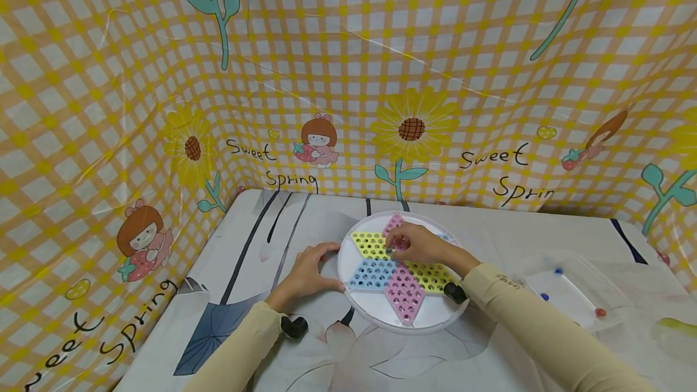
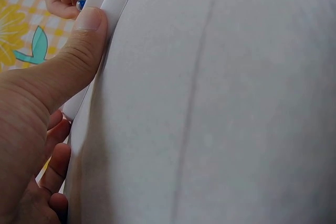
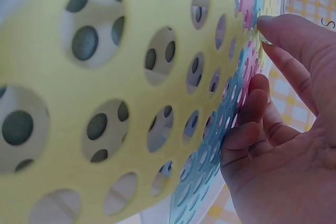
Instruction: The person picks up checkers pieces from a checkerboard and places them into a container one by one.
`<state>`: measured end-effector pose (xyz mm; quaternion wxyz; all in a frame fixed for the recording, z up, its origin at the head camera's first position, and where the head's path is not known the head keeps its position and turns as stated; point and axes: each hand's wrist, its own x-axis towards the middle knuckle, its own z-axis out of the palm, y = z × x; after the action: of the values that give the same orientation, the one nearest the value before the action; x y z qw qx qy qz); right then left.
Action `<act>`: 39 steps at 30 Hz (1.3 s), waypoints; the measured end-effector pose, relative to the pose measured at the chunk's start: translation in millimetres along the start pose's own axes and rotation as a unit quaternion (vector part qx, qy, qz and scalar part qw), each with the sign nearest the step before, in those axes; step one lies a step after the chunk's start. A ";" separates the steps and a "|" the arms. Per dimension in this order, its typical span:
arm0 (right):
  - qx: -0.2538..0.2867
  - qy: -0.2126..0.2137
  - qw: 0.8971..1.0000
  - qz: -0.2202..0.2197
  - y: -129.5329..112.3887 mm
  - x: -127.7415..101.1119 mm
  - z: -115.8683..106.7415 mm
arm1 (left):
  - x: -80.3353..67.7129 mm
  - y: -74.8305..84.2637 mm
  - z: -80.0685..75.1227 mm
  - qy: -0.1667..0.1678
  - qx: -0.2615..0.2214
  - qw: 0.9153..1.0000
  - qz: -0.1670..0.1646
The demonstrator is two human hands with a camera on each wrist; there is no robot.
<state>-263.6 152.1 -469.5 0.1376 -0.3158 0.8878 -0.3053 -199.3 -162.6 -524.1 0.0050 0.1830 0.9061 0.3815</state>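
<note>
A round white Chinese checkers board [image 1: 366,304], its star made of pink, yellow and blue perforated sections, lies on the table. My left hand [image 1: 306,274] touches its left rim, thumb and fingers spread apart along the edge. In the left wrist view the thumb [image 2: 71,64] lies straight against the white rim. Over the far part of the star, my right hand [image 1: 416,244] pinches a small blue marble [image 2: 81,4] between thumb and fingertips. From the right wrist, the hand [image 3: 283,145] shows with its fingertips close over the holes, the marble hidden there.
A clear plastic container [image 1: 572,295] stands at the right, with blue marbles [image 1: 558,271] and a red marble [image 1: 601,313] in it. A yellow checked cloth [image 1: 337,65] hangs behind and at the left of the patterned white table [image 1: 294,222].
</note>
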 end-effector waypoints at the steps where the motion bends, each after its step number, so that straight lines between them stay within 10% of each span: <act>1: 0.000 0.000 1.000 0.000 -0.3 -0.1 -0.1 | 0.1 0.0 0.0 -0.001 0.001 1.000 0.000; 39: 0.057 0.075 0.996 0.002 -21.0 -7.7 -12.5 | -1.2 5.5 -2.3 -0.010 0.001 1.000 -0.017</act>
<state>-253.2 149.9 -446.2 0.0890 -0.2816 0.8775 -0.3779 -196.8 -161.0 -518.8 0.0203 0.1719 0.9091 0.3789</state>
